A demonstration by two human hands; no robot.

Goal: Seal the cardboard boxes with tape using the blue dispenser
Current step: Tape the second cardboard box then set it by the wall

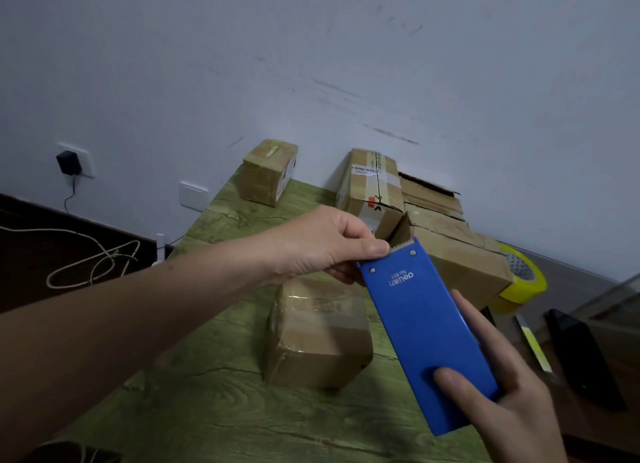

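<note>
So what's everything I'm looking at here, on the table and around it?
cardboard boxes: about five, brown, on the table, most near the wall
tape dispenser: one, blue, held above the table
tape roll: one, yellow, right of the boxes
table: one, green wood grain
plug adapter: one, black, in a wall socket, left
cable: one, white, loose at left
black object: one, far right, unclear what
left hand: pinches the dispenser's toothed end
right hand: holds its lower end

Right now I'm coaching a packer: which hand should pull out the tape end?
Left. The left hand pinches the toothed end of the dispenser; the right hand holds its other end.
</note>
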